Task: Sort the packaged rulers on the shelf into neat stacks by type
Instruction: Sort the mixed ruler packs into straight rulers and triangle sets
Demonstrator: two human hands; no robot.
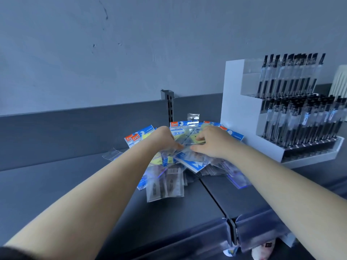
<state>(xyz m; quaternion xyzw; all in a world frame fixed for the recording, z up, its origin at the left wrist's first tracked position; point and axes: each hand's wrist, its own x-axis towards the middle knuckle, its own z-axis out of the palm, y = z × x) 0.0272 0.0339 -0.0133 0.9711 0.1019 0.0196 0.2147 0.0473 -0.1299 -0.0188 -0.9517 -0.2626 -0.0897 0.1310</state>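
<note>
A loose heap of packaged rulers (189, 164) lies fanned out on the dark shelf (56, 184), near its back panel. Most packs are blue and white with orange labels; a few clear sleeves (165, 182) with dark inserts stick out toward me. Both my hands are on top of the heap. My left hand (165, 137) has its fingers curled down onto a clear pack at the heap's middle. My right hand (212, 141) grips the same clear pack from the right, fingers bent over it. The fingertips nearly meet. The packs beneath my hands are hidden.
A white tiered display (281, 113) full of black pens stands to the right of the heap. A slotted upright post (167, 104) rises behind it. One clear sleeve (110, 154) lies apart at the left. A seam (212, 196) divides the shelf boards, with price-strip holders at the front edge.
</note>
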